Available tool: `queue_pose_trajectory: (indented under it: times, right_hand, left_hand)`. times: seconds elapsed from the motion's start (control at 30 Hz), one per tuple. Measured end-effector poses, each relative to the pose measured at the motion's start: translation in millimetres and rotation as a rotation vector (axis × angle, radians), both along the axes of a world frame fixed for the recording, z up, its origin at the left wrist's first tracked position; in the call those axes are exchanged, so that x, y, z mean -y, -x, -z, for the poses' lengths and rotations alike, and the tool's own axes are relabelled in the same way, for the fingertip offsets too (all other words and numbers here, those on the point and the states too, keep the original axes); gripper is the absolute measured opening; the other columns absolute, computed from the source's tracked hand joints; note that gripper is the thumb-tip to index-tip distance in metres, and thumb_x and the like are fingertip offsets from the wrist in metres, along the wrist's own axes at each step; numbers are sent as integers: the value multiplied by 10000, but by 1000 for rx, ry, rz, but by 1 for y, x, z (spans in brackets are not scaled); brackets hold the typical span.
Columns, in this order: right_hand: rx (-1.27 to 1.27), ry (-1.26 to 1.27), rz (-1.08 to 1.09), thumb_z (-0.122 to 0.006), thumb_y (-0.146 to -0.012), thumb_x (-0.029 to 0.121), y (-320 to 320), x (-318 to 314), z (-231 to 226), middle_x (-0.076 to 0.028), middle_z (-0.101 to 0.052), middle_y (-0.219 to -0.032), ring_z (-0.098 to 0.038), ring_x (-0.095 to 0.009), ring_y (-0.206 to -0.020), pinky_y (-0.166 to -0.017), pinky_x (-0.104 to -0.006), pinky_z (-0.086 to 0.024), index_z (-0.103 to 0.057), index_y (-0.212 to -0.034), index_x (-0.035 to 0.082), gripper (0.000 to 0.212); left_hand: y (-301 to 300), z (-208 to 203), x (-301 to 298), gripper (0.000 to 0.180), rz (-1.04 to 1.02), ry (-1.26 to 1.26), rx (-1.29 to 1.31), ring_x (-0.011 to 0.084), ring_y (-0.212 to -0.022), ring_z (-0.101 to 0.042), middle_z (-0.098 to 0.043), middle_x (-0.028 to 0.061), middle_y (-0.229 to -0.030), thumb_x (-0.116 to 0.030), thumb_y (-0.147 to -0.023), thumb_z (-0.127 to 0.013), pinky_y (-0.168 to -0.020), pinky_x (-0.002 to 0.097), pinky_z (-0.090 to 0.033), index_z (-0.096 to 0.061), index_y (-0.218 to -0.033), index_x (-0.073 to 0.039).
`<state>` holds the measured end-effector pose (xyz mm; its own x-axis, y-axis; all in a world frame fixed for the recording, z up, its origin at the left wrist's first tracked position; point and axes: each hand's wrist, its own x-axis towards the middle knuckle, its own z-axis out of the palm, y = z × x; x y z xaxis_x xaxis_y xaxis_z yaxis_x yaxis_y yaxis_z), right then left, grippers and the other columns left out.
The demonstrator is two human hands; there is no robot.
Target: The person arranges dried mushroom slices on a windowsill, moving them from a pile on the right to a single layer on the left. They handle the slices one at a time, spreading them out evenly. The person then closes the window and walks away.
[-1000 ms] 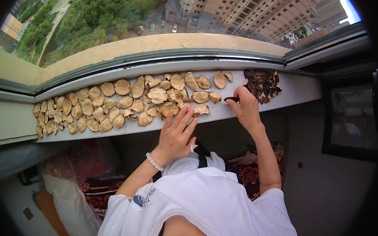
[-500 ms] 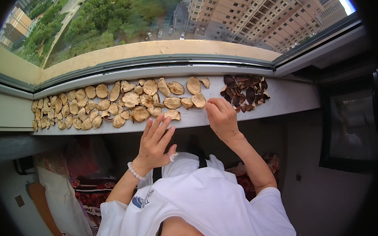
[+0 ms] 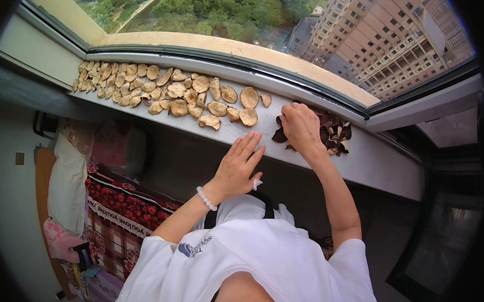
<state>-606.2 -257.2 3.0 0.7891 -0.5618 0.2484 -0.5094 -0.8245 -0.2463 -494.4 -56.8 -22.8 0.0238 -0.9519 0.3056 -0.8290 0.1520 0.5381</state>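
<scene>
Many dried tan slices [image 3: 179,107], oval with curled edges, lie spread along the left and middle of a white windowsill [image 3: 197,137]. To their right is a heap of dark brown dried pieces [image 3: 337,132] with some pale undersides. My right hand [image 3: 302,127] reaches over the left side of this heap, fingers bent and drawn together; its fingertips point down and whatever they pinch is hidden. My left hand [image 3: 238,165] hovers at the sill's front edge, below the nearest tan slices, fingers outstretched and holding nothing. Something small and white [image 3: 257,184] is on its thumb.
A window frame [image 3: 221,62] runs along the far side of the sill, with trees and tall buildings outside. Below the sill at left are a patterned red cloth [image 3: 127,203] and a white pillow-like bundle [image 3: 69,187]. A dark-framed panel [image 3: 441,250] stands at right.
The view has turned, so the sill now slopes down to the right. My right hand has moved from beside the tan slices onto the dark heap. My left hand has drawn away from the tan slices.
</scene>
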Motion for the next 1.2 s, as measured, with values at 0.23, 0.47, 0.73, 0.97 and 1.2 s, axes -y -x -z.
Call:
queue_pose_trajectory:
  times: [0.23,0.47,0.73,0.97,1.2]
  right_hand:
    - [252,-84,-66,-677,-892,130,-24,-7,5,-135,-647,-799,-652,-339,-794,-670,-457,-512,-606,-817,24,147]
    - [309,-74,18,-672,-871,101,-20,-8,15,-152,-653,-755,-660,-354,-732,-661,-461,-509,-614,-845,33,93]
    - [461,-239,-25,-705,-809,51,-31,-15,28,-71,-673,-899,-667,-307,-819,-715,-404,-535,-712,-881,62,74]
    - [245,31,-93,-713,-769,40,-22,-5,23,-50,-637,-907,-623,-263,-875,-744,-390,-507,-739,-904,93,147]
    - [206,17,7,-737,-806,81,2,-22,-8,-73,-603,-850,-597,-280,-870,-755,-398,-486,-699,-902,56,106]
  left_hand:
    - [5,4,-5,657,-57,-7,-15,412,-1460,-351,-409,234,-1538,-134,-731,-790,-1168,535,-339,-572,-1333,13]
    - [9,4,1,636,-76,76,-44,426,-1426,-392,-422,244,-1523,-107,-722,-787,-1156,530,-358,-580,-1308,30]
    - [-9,5,6,615,-102,155,-79,449,-1377,-440,-422,278,-1499,-52,-704,-780,-1138,510,-389,-589,-1281,40]
    - [-9,-4,31,602,-73,120,-73,433,-1431,-373,-406,268,-1520,-71,-699,-792,-1178,514,-325,-612,-1263,38]
    - [-12,1,30,540,-39,139,-56,422,-1420,-401,-461,255,-1483,-54,-705,-781,-1169,525,-339,-633,-1215,44]
